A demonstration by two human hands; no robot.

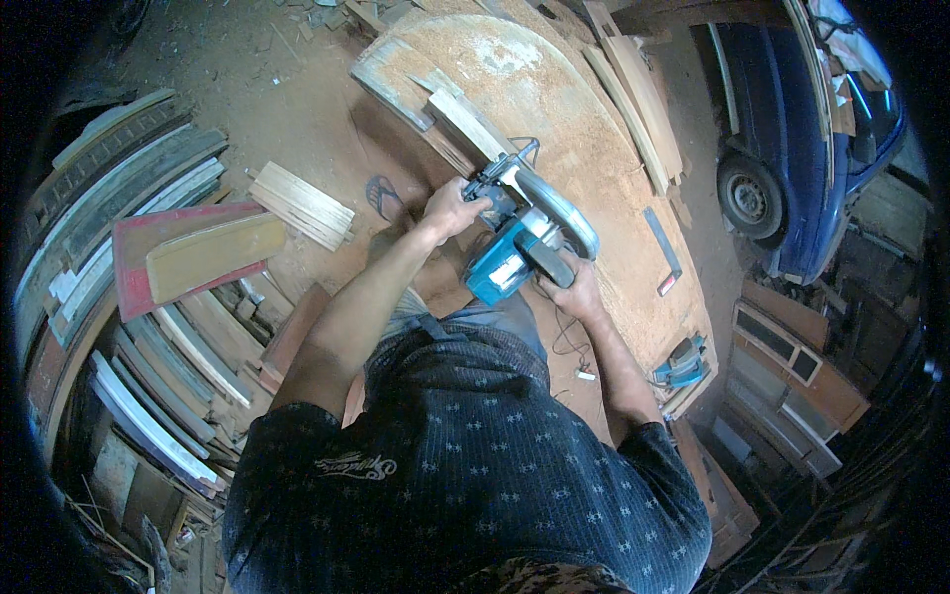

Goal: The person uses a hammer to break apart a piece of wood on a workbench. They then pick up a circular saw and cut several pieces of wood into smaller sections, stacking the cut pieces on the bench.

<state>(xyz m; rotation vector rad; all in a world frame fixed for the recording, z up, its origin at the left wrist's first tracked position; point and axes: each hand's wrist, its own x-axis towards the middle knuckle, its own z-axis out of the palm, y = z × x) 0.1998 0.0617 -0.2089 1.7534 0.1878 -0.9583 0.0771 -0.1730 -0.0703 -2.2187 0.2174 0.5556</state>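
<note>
A teal circular saw [502,259] with a silver blade guard is in front of my body, at the near edge of the sawdust-covered workbench [554,99]. My right hand [576,289] is closed round its rear handle. At the saw's front end, my left hand [454,211] grips it, fingers wrapped round a part I cannot make out. Just beyond the saw lies a pale wooden board [465,124], its near end meeting the saw's base. The blade's edge is hidden from view.
A try square [665,247] and a teal power planer [681,364] lie on the bench's right side. Long planks [638,109] line its far edge. Stacked strips [302,205] and a lumber pile [129,247] are at left. A blue vehicle [792,148] stands right; a cord [566,342] hangs nearby.
</note>
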